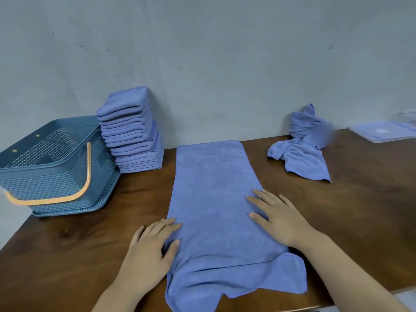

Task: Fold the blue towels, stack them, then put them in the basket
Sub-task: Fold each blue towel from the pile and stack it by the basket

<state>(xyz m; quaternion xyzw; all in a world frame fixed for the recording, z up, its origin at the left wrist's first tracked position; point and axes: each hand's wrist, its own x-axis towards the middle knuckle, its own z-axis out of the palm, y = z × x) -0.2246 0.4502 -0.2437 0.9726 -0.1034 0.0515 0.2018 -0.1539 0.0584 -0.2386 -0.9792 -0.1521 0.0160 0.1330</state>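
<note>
Blue towel [213, 199], one, lay in a long strip down the middle of the bench [360, 199], doubled over, its near end rumpled with the layers uneven. My left hand [148, 251] rested flat at its left edge, fingers straight, gripping nothing. My right hand [279, 217] pressed flat on its right side, fingers spread. One stack of folded towels [130, 134] stood against the wall [202, 52] at back left; I could not count the layers for certain. One blue basket [51, 163] with an orange handle [87, 176] sat just left of it, touching. One crumpled heap [301, 149] lay at back right, one towel or two, I could not tell. One clear plastic lid [382, 131] lay far right. Bench dark brown wood; wall plain grey, scuffed.
</note>
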